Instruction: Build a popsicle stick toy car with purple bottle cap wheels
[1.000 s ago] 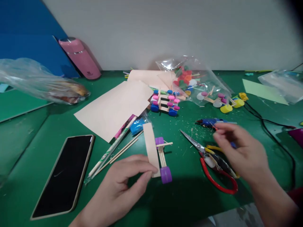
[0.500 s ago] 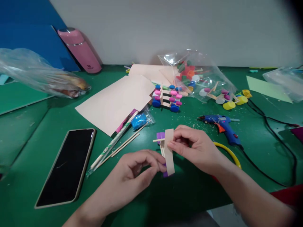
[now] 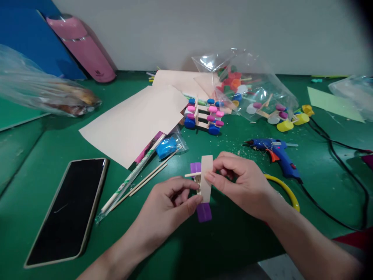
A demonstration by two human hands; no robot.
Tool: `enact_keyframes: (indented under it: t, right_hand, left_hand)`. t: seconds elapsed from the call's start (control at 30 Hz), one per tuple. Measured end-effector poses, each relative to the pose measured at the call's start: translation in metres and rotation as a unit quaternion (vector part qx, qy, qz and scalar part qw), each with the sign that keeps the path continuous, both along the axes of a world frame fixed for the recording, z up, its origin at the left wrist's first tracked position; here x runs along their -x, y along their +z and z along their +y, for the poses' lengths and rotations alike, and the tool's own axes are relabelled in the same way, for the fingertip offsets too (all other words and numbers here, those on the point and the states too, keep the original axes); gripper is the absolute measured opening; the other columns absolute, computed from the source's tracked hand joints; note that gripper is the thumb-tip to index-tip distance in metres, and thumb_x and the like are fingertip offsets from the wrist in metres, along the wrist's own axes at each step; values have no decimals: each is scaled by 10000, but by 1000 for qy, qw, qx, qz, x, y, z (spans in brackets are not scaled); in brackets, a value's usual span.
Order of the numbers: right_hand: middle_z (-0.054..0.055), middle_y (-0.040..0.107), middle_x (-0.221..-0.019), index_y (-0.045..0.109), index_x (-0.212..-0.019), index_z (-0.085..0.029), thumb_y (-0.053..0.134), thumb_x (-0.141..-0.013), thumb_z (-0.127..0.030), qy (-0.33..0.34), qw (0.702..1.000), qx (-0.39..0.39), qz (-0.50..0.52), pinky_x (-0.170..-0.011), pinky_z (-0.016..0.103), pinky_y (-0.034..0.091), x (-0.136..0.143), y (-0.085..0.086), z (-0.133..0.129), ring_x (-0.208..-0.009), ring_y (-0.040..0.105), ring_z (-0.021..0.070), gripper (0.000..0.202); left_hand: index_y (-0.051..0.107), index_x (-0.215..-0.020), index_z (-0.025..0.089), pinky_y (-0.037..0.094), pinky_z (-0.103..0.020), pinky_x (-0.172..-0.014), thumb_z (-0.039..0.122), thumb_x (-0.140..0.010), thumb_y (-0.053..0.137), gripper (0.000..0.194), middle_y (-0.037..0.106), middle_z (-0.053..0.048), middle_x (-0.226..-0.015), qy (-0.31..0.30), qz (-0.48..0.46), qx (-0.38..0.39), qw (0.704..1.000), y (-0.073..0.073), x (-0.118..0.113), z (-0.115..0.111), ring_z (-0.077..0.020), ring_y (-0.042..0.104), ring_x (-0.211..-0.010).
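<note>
Between my hands is a small craft piece with a cream card strip (image 3: pixel 206 186) upright on its near face. Purple parts (image 3: pixel 204 212) show above and below the strip, and a thin wooden stick (image 3: pixel 190 175) pokes out to the left. My right hand (image 3: pixel 240 182) pinches the strip's right edge between thumb and forefinger. From the left, my left hand (image 3: pixel 173 202) grips the piece, its thumb at the strip's lower left edge and its forefinger by the wooden part behind. The fingers and strip hide much of that inner part.
A blue glue gun (image 3: pixel 274 151) lies at right with its black cord (image 3: pixel 329 190). Left are a phone (image 3: pixel 65 214), wooden sticks (image 3: pixel 148 179) and a card sheet (image 3: pixel 134 124). Behind stand small wheeled craft models (image 3: pixel 204 116) and a clear plastic bag (image 3: pixel 262 77).
My left thumb and forefinger have moved up along the strip's left side. More of the lower purple part now shows. The view has shifted slightly.
</note>
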State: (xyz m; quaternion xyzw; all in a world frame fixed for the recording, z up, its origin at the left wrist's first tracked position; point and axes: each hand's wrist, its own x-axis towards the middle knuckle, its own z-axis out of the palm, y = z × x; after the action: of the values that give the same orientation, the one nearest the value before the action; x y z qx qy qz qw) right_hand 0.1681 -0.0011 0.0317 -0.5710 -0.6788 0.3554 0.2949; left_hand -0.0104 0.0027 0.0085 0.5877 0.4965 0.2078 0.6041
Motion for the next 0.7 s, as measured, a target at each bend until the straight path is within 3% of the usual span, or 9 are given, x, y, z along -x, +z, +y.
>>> enact_keyframes:
  t: [0.17, 0.37, 0.5, 0.6, 0.7]
  right_hand:
    - [-46, 428, -636, 535, -644, -191, 559, -805, -218, 3, 1000, -20, 5, -493, 208, 307, 1, 1, 1, -562, 408, 80, 165]
    - [-9, 515, -747, 603, -768, -199, 568, -780, -165, 1, 997, -74, -14, -590, 217, 393, 2, -5, 1, -676, 500, 107, 50]
    - [8, 522, -770, 618, -796, -206, 573, -766, -168, -18, 992, -121, -33, -634, 246, 424, 2, -13, 2, -720, 523, 133, 66]
    - [18, 527, -798, 627, -849, -208, 559, -777, -166, -14, 988, -147, -39, -662, 254, 434, 3, -17, 3, -758, 529, 144, 108]
    - [38, 538, -883, 556, -1060, -217, 560, -776, -181, -19, 986, -156, -53, -680, 279, 440, 2, -15, -3, -795, 522, 167, 286]
  left_hand:
    - [618, -612, 155, 311, -215, -472, 303, -739, 556, 204, 473, 17, -556, -12, 4, -24, 1000, 4, -6, 1, -100, 383, -521]
    - [581, -607, 166, 334, -209, -493, 324, -743, 553, 210, 527, 13, -598, 16, 4, 51, 999, 1, -8, 2, -110, 449, -562]
    - [576, -602, 167, 320, -207, -471, 332, -736, 547, 215, 505, 21, -562, 18, 28, 52, 998, 0, -10, 2, -106, 436, -533]
    - [563, -588, 168, 292, -207, -447, 349, -740, 538, 237, 468, 29, -534, 9, 45, 37, 998, -1, -11, 2, -99, 403, -502]
    - [558, -591, 167, 291, -211, -449, 347, -741, 532, 236, 450, 32, -524, 9, 54, 21, 998, -2, -11, 1, -100, 393, -495]
